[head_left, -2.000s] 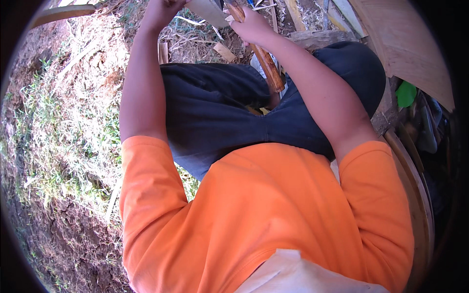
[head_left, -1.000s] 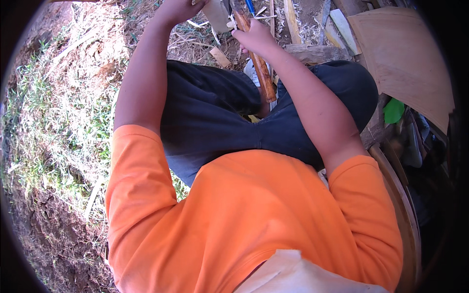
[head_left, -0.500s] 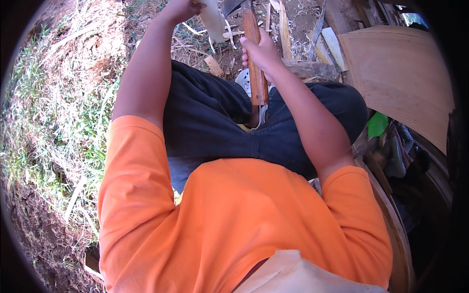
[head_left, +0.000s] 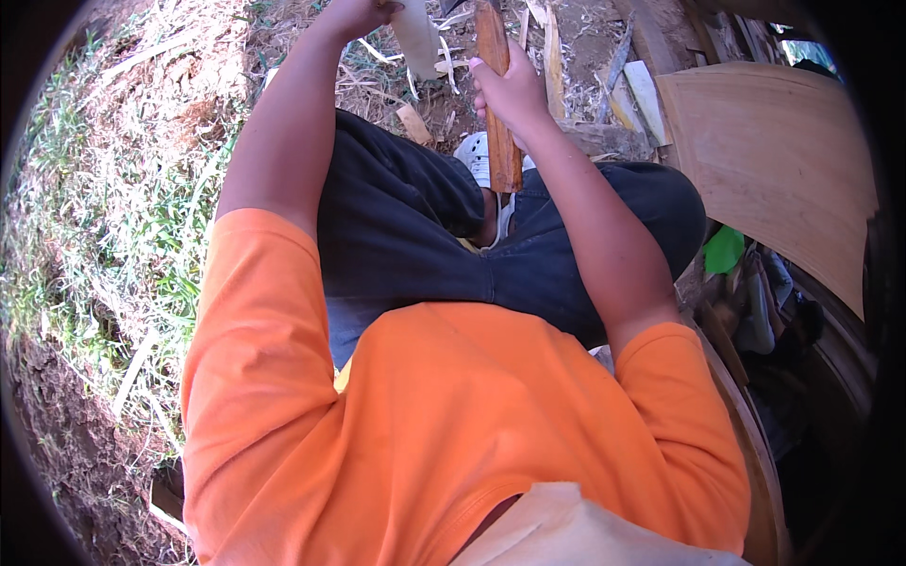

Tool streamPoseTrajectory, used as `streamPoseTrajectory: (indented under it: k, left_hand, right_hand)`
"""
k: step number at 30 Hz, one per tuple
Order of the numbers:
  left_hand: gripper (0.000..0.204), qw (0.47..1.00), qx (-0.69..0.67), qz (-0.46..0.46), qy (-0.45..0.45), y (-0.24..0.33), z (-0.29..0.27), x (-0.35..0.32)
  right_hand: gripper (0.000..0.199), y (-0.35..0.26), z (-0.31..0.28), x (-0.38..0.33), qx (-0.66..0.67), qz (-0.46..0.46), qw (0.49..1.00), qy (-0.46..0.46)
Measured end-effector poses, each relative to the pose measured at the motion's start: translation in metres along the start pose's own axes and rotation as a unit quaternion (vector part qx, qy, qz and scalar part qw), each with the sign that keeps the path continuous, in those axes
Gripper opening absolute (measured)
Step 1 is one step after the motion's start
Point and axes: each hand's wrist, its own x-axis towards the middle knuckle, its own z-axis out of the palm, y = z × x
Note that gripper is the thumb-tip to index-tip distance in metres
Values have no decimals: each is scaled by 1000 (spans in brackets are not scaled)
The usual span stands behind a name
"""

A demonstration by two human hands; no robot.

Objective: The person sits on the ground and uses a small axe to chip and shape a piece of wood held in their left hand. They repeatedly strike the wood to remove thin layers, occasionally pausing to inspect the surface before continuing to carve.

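Observation:
My left hand (head_left: 363,17), partly cut off by the top edge, is closed around a pale, peeled piece of wood (head_left: 417,42) that hangs down from it. Just to the right, my right hand (head_left: 510,92) wraps around the reddish-brown wooden handle (head_left: 494,52) of a bladed tool. Only a bit of its dark metal (head_left: 450,5) shows at the top edge, so its exact kind is hidden. The handle's butt end points back toward me, above my white shoe (head_left: 475,156).
Wood shavings and offcuts (head_left: 413,124) litter the soil between and beyond my knees. A large curved plywood sheet (head_left: 774,160) leans at my right, with a green leaf (head_left: 724,249) below it. Grass (head_left: 170,245) covers the ground on my left.
The tool has shifted slightly away from me and up, so less of its dark metal shows. The pale wood has moved slightly to the right in my left hand.

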Motion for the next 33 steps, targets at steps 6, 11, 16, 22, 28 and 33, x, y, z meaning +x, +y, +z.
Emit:
streamPoseTrajectory:
  k: [6,11,16,22,28,33]
  left_hand:
    - [43,1000,10,20,-13,-6,3,9]
    - [45,999,-26,27,23,-19,7,2]
    - [49,998,-52,8,16,-20,11,6]
    - [45,1000,-17,20,5,-20,5,7]
    - [40,999,-35,40,1,-17,0,1]
    - [39,999,-38,18,-8,-13,3,6]
  right_hand:
    - [47,-4,16,-3,-141,6,989,46]
    - [38,6,5,2,-23,52,998,-19]
    - [41,-12,10,2,-43,-12,998,51]
    - [37,3,5,4,-57,71,995,-32]
    - [37,-9,6,6,-24,-9,999,22]
    - [49,-2,12,-1,-119,50,992,-5]
